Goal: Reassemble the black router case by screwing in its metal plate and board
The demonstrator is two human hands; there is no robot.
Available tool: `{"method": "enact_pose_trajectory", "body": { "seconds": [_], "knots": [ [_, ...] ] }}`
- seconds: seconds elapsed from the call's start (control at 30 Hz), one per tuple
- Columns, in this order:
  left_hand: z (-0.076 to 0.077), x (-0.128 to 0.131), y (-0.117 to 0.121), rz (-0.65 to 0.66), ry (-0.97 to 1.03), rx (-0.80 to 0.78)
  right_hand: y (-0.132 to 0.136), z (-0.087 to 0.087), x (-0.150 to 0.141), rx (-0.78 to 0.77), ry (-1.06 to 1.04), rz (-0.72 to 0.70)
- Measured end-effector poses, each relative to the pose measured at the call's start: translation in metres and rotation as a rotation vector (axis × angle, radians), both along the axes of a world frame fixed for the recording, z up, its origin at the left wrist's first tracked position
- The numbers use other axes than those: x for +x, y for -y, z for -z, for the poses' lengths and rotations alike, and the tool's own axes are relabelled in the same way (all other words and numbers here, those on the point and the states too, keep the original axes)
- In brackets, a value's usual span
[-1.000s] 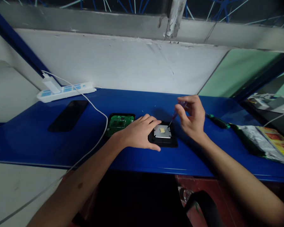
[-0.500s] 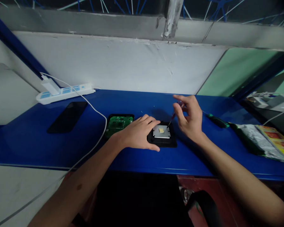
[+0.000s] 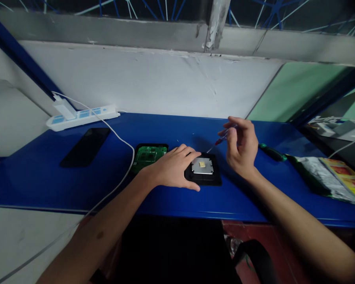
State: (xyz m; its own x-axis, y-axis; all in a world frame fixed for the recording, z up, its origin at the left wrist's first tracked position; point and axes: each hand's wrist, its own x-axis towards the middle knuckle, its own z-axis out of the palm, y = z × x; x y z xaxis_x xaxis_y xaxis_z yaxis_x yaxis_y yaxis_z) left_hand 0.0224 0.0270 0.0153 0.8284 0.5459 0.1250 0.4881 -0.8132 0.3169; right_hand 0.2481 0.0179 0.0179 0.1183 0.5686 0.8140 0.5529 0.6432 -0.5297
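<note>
Over glossy blue tabletop (image 3: 171, 203), grips slim purplish screwdriver (image 3: 217, 141) in right hand (image 3: 243, 148), apparently just lifted off rectangular silver plate (image 3: 197, 169), so pausing work; spreads left hand (image 3: 176, 167) against black casing (image 3: 213, 181).

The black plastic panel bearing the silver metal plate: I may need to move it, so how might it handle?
The panel is probably stiff, given its straight edges. Lying flat, it seems unlikely to roll. The metal plate may add some weight.
</note>
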Motion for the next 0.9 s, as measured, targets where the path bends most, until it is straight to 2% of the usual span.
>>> {"method": "enact_pose_trajectory", "body": {
  "seconds": [0.17,0.47,0.7,0.9],
  "knots": [
    [-0.001,-0.001,-0.001,0.016,0.025,-0.016,-0.002,0.003,0.000,-0.038,0.004,-0.002],
    [-0.004,-0.002,-0.004,-0.087,0.033,0.039,-0.005,0.011,-0.005,-0.136,0.025,-0.060],
    [0.002,-0.003,-0.009,-0.066,0.034,0.052,-0.004,0.010,-0.007,-0.128,-0.056,-0.080],
    [0.006,-0.004,-0.013,-0.098,0.045,0.076,-0.005,0.006,-0.003,-0.107,-0.147,-0.058]
  ]
}}
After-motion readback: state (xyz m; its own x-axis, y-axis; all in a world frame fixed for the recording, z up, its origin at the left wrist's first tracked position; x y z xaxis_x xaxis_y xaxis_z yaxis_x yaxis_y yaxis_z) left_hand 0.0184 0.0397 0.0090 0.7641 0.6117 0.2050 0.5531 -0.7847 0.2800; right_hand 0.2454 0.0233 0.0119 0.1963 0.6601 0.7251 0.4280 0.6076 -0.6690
